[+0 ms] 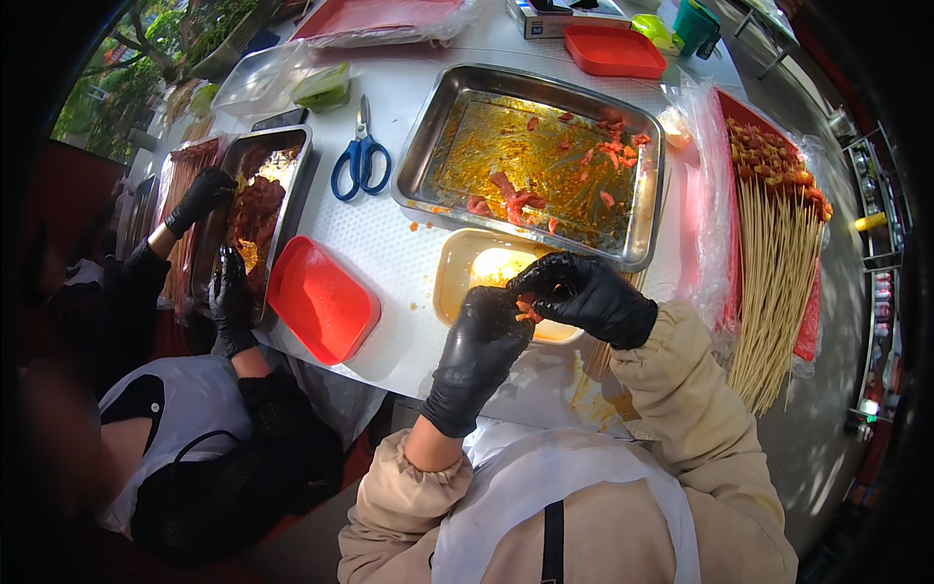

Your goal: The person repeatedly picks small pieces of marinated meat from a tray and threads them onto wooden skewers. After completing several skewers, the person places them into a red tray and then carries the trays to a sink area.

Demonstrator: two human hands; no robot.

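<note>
My left hand (485,350) and my right hand (595,299), both in black gloves, meet above a cream plastic tub (454,292) with oily orange liquid in it. Pinched between their fingertips are small pieces of red meat (527,308). The fingers hide part of the meat, and I cannot tell whether a skewer runs through it. Just beyond the tub lies a steel tray (525,157) smeared with orange marinade, with scattered meat strips (516,201). Bamboo sticks (600,356) lie by my right wrist, partly under the tray's edge.
Finished skewers (777,255) lie on a plastic-wrapped red tray at right. Blue-handled scissors (360,157) and a red container (325,303) are to the left. There a co-worker's gloved hands (201,198) work over another steel tray (300,175) of meat. A red lid (614,51) sits at the back.
</note>
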